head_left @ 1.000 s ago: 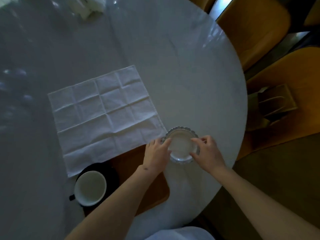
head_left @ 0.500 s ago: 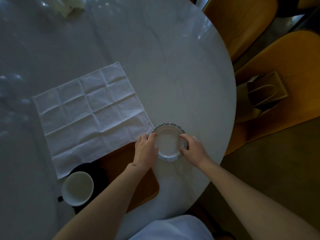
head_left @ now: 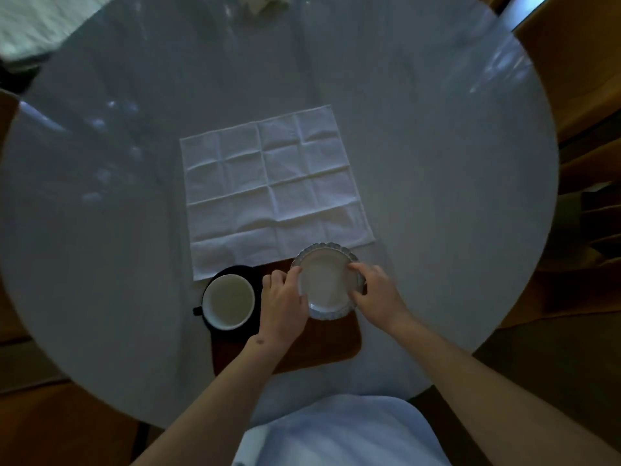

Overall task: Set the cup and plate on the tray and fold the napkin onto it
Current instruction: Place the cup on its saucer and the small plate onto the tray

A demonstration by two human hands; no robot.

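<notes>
both hands, left hand (head_left: 284,299) and right hand (head_left: 378,297), grip opposite rims of the empty fluted plate (head_left: 327,284) over the brown tray (head_left: 322,344) on the desk (head_left: 437,196); empty cup (head_left: 228,301) on tray's left end, unfolded napkin (head_left: 272,193) overlapping its far edge.

Both forearms reach forward; the left hand (head_left: 284,299) and the right hand (head_left: 378,295) have curled fingers, each gripping something between them.
</notes>
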